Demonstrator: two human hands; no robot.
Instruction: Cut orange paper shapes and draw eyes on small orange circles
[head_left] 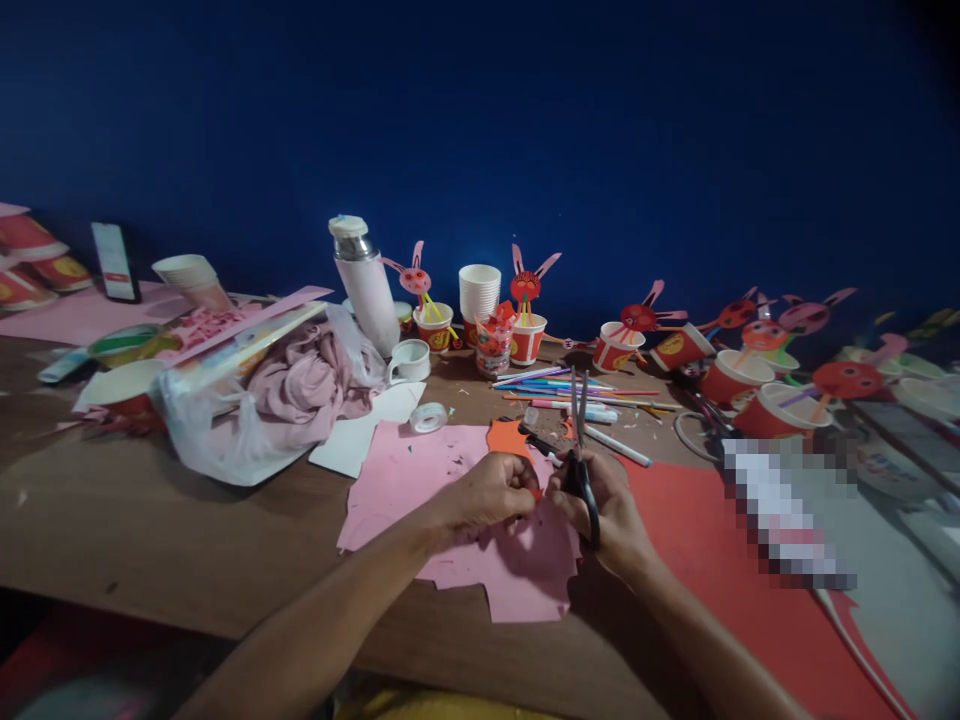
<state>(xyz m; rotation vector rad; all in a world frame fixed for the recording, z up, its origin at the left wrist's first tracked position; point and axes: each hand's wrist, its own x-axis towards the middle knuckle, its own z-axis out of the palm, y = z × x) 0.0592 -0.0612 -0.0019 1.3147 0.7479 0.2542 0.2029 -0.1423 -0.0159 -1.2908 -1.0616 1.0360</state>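
Note:
My right hand (609, 510) is closed around the black handles of a pair of scissors (580, 420), whose blades point up and away from me. Pinched in the fingers of my left hand (491, 490) is a small red paper piece (537, 495), close to my right fingertips. Both hands are over a pink paper sheet (420, 470) with cut, uneven edges. Just beyond my left hand lies an orange paper piece (510, 437). A roll of clear tape (428, 417) rests at the pink sheet's far edge.
Pens and pencils (555, 383) lie beyond my hands. Red paper cups (529, 340) with paper rabbit figures line the wall. A thermos (365, 290), a white mug (410, 360) and a plastic bag with cloth (225, 430) stand left. Red paper (697, 540) covers the right side.

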